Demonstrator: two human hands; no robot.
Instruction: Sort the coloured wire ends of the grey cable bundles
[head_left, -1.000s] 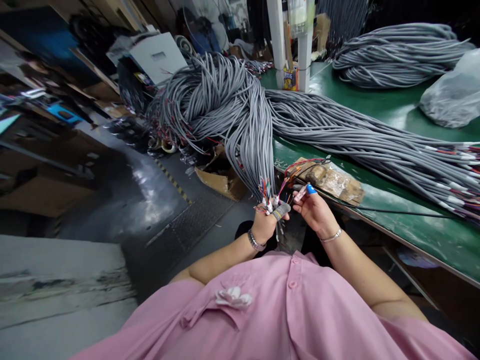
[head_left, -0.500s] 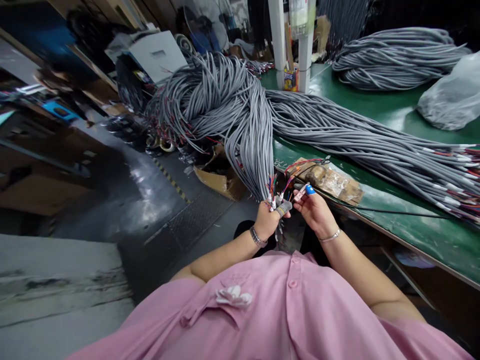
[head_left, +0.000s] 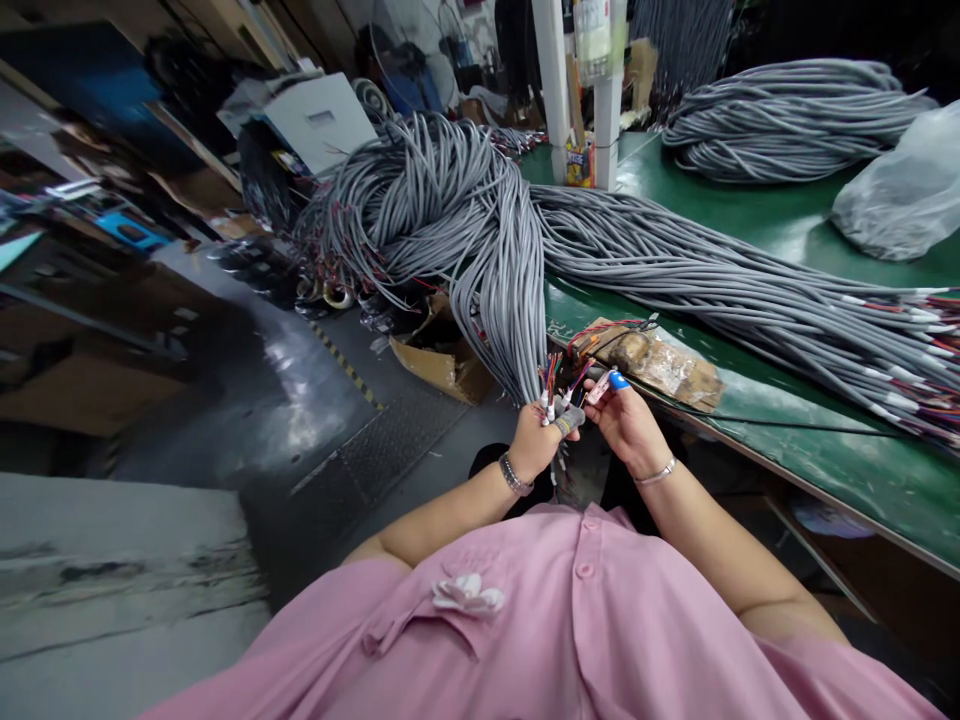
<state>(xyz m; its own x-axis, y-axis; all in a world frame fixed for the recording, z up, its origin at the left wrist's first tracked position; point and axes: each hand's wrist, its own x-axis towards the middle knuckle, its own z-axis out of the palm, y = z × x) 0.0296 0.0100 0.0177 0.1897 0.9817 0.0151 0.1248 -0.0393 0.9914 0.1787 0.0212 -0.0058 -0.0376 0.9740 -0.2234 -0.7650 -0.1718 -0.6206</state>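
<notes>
My left hand (head_left: pixel 534 440) is closed around the stripped ends of several grey cables (head_left: pixel 501 290), whose coloured wires (head_left: pixel 553 378) stick up above my fist. A grey sleeve covers one of its fingers. My right hand (head_left: pixel 624 420) sits right beside it, fingers pinched on a small pinkish piece (head_left: pixel 598 390) at the wire tips, with a blue cap on one fingertip. Both hands hover just off the near edge of the green table (head_left: pixel 825 450). The cable bundle hangs down from the table into my left hand.
A long sheaf of grey cables (head_left: pixel 750 290) lies across the green table, and another coil (head_left: pixel 795 115) sits at the back. A taped cardboard pad (head_left: pixel 660 362) lies by the table edge. A plastic bag (head_left: pixel 900 190) is at far right. White posts (head_left: pixel 551 80) stand behind; boxes clutter the floor at left.
My hands have shifted slightly up and closer together. The wire tips now stand a little higher above my left fist. The view has barely moved.
</notes>
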